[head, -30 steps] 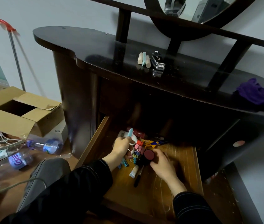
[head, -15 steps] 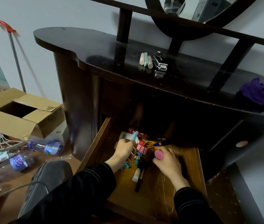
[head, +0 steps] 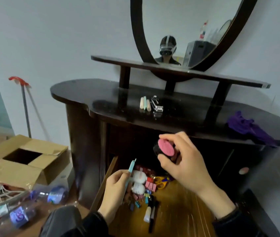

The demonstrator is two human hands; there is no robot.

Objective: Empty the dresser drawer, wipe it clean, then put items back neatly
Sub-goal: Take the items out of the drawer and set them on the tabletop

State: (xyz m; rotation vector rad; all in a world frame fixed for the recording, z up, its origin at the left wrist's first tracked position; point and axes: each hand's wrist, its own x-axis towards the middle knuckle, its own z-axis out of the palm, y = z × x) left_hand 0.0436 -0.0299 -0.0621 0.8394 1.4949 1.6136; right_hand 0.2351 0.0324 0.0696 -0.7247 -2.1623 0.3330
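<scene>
The wooden drawer (head: 183, 207) stands pulled open below the dark dresser top (head: 101, 98). My right hand (head: 185, 161) is raised above it, gripping a round black stamp with a pink face (head: 165, 147). My left hand (head: 117, 189) hovers over the drawer's left side and holds a light blue pen (head: 131, 168) together with white tape rolls (head: 139, 182). In the drawer lie binder clips (head: 142, 197), yellow scissors (head: 160, 181), a small white tube (head: 147, 213) and a black marker (head: 152, 219).
On the dresser top lie pastel sticks (head: 145, 103), a metal stapler (head: 156, 104) and a purple cloth (head: 248, 129). An open cardboard box (head: 28, 159), plastic bottles (head: 21, 212) and a mop handle (head: 25, 106) are on the floor at left.
My right hand has lifted the pink-faced stamp out of the drawer, up toward the dresser top. My left hand has risen slightly with the pen and tape. The view has tilted upward.
</scene>
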